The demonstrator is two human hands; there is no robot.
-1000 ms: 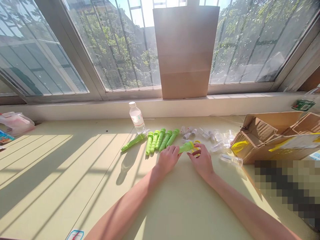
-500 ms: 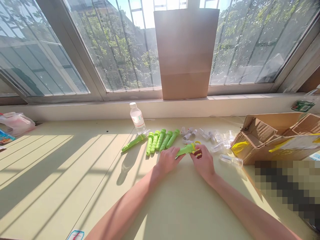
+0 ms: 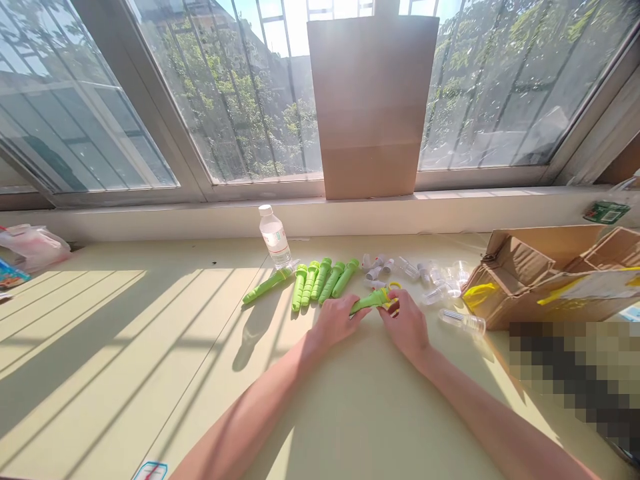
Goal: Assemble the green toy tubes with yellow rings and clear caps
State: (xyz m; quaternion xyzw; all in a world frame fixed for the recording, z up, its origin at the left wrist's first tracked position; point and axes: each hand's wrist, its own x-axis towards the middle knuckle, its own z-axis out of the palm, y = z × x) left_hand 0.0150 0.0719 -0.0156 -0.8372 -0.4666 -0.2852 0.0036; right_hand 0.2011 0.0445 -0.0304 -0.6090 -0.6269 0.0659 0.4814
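My left hand (image 3: 341, 317) is closed around the near part of a green ridged plastic tube (image 3: 369, 300), held low over the table. At the tube's far end, by a yellow band, my right hand (image 3: 407, 323) pinches with bent fingers. Thin yellow loops (image 3: 395, 285) show beside these fingers; whether they belong to the tube cannot be made out. Left of the hands, several similar green tubes (image 3: 323, 280) lie in a row. Another green tube (image 3: 267, 287), with a clear end, lies slanted near an upright water bottle (image 3: 275, 237).
Small white-and-clear cylinders (image 3: 380, 265) and clear plastic cups (image 3: 463, 321) lie behind and right of the hands. An open cardboard box (image 3: 540, 287) stands at the right. A cardboard sheet (image 3: 373, 113) leans on the window. A pinkish plastic bag (image 3: 43, 247) is at far left.
The green tube and the fingers of my right hand have shifted very slightly, and more yellow shows between those fingers. Everything else stays in place.
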